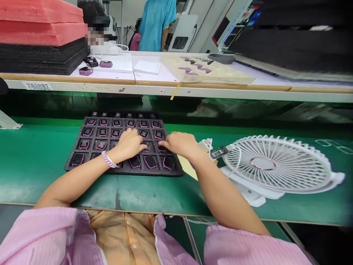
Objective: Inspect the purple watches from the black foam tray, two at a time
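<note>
A black foam tray (124, 171) lies on the green bench, its compartments holding rows of smartwatches with purple cases and dark screens. My left hand (129, 144) is over the tray's middle, fingers curled down and hiding the watch beneath. Its thumb points at a smartwatch (146, 148) in the second column from the right. At the tray's right edge, my right hand (182, 144) is bent inward. Its thumb tip touches a smartwatch (161, 148) in the rightmost column, while the other fingers are curled and mostly hidden. In the front row sits another smartwatch (168, 162), face up.
A white fan (275, 163) lies right of my right forearm, with a small cabled device (220, 151) beside it. Yellow paper (188, 167) sticks out by the tray. The raised shelf (149, 78) behind carries foam stacks (41, 33) and a cream tray (215, 75). People are beyond.
</note>
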`<action>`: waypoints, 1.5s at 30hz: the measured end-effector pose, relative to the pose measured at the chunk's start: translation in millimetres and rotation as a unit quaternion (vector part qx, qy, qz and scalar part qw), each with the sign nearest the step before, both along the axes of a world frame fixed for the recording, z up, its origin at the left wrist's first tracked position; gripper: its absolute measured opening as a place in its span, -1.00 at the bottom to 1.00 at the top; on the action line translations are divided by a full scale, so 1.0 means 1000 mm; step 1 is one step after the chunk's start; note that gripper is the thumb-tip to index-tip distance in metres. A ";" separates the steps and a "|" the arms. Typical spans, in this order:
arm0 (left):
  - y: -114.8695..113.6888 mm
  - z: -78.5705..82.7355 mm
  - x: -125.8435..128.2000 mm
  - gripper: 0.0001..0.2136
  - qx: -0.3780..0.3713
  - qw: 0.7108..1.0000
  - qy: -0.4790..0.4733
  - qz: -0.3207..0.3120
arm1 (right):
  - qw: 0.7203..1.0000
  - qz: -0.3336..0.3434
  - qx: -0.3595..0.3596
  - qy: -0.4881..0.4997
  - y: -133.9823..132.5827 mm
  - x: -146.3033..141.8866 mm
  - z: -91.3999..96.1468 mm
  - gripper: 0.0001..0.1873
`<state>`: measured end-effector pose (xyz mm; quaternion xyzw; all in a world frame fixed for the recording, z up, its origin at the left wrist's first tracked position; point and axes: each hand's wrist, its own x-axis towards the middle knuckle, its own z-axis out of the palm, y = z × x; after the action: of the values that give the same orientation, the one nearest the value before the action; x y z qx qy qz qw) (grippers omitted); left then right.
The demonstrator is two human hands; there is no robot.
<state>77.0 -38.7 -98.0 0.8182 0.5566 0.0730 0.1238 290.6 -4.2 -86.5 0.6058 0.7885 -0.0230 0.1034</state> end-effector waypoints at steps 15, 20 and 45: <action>0.004 0.025 -0.023 -0.83 -0.109 0.882 -0.456 -0.044 | 0.919 0.066 0.019 0.387 0.000 0.000 -0.020 -0.80; 0.000 0.060 -0.064 -0.57 -0.130 0.636 -0.759 0.053 | 0.695 0.081 -0.216 0.682 0.014 -0.050 -0.007 -0.39; -0.013 0.067 -0.063 -0.56 0.219 0.842 -0.475 0.133 | 0.408 0.153 -0.317 0.842 0.000 -0.104 0.035 -0.53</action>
<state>14.2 -51.7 -31.4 0.6075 0.5028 0.5883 0.1794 186.3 -4.0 -51.0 0.0743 0.4946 -0.7539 -0.4261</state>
